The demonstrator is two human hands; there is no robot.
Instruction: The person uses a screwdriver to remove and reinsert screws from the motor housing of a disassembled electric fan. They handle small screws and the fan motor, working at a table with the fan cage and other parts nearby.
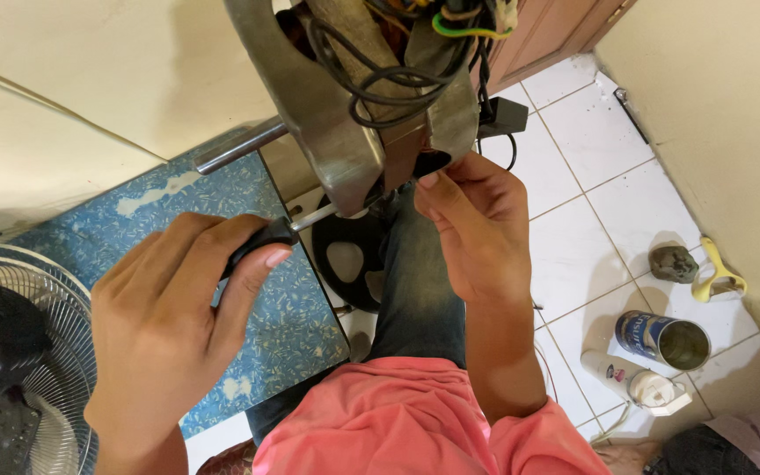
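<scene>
1. The screwdriver (pixel 288 227) lies with its long axis running from lower left to upper right, black handle toward the person and bare metal shaft pointing up and right; its tip disappears under the lower edge of the grey metal housing (pixel 327 123)
2. The left hand (pixel 169 325) is closed in a full fist around the black handle, thumb laid along it toward the shaft
3. The right hand (pixel 477 233) is raised just right of the shaft's tip, fingers curled and pinched on a small dark part (pixel 433 161) at the bottom of the housing
4. The housing hangs at the top of the view, tilted, with a bundle of black, yellow and green wires (pixel 406 79) looping from it; a metal rod (pixel 239 147) juts out leftward
5. Below the hands lie the person's jeans (pixel 415 290) and pink shirt (pixel 398 418)
6. A blue patterned mat (pixel 292 334) covers the floor on the left, and a wire fan guard (pixel 54 369) sits at its left edge
7. On the white tiled floor (pixel 573 255) at right stand an open tin can (pixel 666 339), a white bottle (pixel 613 374) lying beside it, a stone (pixel 672 262) and a yellow tool (pixel 714 273) near the wall
</scene>
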